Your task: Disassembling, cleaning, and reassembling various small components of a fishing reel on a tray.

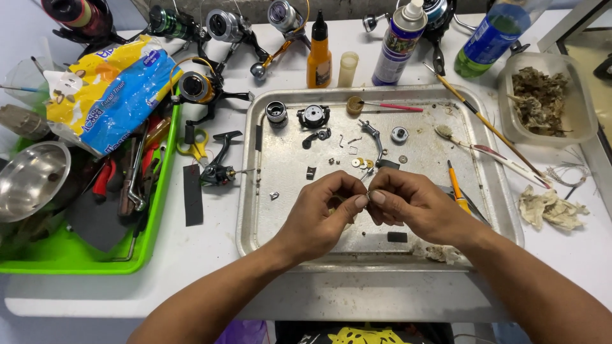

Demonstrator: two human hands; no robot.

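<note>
My left hand [322, 213] and my right hand [408, 204] meet fingertip to fingertip over the metal tray [255, 210], pinching a small metal reel part [364, 191] between them. The part is mostly hidden by my fingers. On the tray beyond my hands lie small washers and gears [361, 163], a bail arm piece [373, 137], a black reel body part [313, 116], a round spool piece [276, 112] and a small bearing [399, 134].
A green bin [150, 216] of tools and a steel bowl [29, 178] stand at left under a tissue pack [108, 95]. Several fishing reels [223, 28], an orange bottle [319, 54], spray can [398, 41], brushes [484, 121], an orange screwdriver [456, 188] and a plastic tub [548, 102] surround the tray.
</note>
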